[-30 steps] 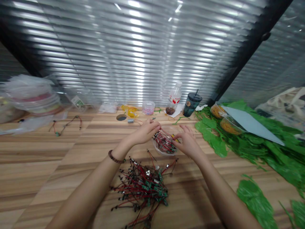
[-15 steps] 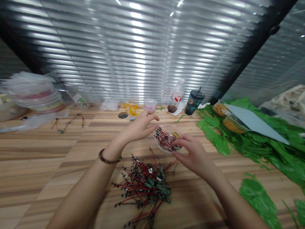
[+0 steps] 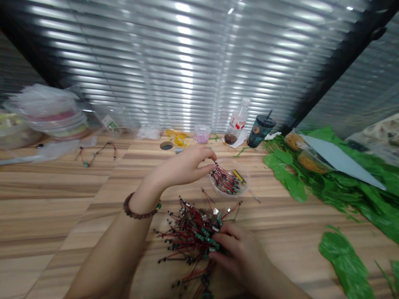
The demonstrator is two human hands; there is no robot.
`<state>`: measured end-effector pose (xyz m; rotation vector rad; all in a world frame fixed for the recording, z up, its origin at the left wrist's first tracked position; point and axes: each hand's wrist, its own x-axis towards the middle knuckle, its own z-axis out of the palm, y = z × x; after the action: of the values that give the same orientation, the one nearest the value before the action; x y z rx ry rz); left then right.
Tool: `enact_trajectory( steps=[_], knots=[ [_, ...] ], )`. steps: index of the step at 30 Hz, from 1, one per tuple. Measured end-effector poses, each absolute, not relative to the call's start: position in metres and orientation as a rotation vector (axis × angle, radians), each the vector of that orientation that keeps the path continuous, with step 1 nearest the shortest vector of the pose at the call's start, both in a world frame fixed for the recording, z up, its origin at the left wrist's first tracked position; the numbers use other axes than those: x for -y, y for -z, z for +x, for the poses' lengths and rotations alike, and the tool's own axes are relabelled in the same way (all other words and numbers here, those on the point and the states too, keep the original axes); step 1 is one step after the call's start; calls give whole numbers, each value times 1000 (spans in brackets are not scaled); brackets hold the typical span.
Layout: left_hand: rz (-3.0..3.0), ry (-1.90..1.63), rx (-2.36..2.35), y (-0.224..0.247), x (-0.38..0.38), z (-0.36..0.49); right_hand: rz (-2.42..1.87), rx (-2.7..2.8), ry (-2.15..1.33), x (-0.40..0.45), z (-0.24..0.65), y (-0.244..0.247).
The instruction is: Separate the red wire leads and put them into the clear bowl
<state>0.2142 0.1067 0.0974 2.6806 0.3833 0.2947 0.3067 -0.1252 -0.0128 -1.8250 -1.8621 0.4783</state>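
Observation:
Over the left rim of a clear round plastic bowl (image 3: pixel 249 176) is my left hand (image 3: pixel 183 166), its thumb and forefinger closed on the dark wire ends of a wired circuit board. Inside the bowl lies a bundle of red and black wired circuit boards (image 3: pixel 226 180), beside a yellow-and-black piece (image 3: pixel 239 176). My right hand (image 3: pixel 245 253) is at the right side of a loose pile of wired circuit boards (image 3: pixel 190 232), its fingers and thumb bent around a small green board there. The palm hides part of the pile's right edge.
Green leaf-shaped sheets (image 3: pixel 343 178) cover the right side, under tubs of rubber bands (image 3: pixel 313 162) and a grey-blue board (image 3: pixel 343 160). A bottle (image 3: pixel 238 120), a dark tumbler (image 3: pixel 261 131) and a pink-filled cup (image 3: pixel 201 135) stand at the back. Stacked plastic lids (image 3: pixel 56 118) are far left.
My right hand has moved from the bowl down to the near pile. My left thumb and forefinger have closed at the bowl's rim. The view has shifted slightly.

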Motion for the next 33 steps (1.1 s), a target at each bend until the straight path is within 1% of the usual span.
enact_trajectory(
  steps=[3, 6, 11, 14, 20, 25, 33],
  knots=[
    [2673, -293, -397, -98, -107, 213, -1769, 1879, -438, 129, 303, 9],
    [2679, -267, -391, -100, -106, 212, -1735, 1831, -529, 131, 303, 4],
    [2700, -218, -375, -102, -104, 211, -1872, 1766, -624, 127, 304, 6],
    [2707, -232, -381, -101, -106, 209, -1862, 1780, -624, 124, 303, 6],
    [2728, -261, -357, -99, -107, 205, -1776, 1802, -451, 138, 304, 0],
    [2705, -168, -376, -101, -103, 205, -1739, 1758, -244, 151, 308, -9],
    [2699, 63, -252, -104, -93, 208, -1774, 1608, -245, 162, 323, -36]
  ],
)
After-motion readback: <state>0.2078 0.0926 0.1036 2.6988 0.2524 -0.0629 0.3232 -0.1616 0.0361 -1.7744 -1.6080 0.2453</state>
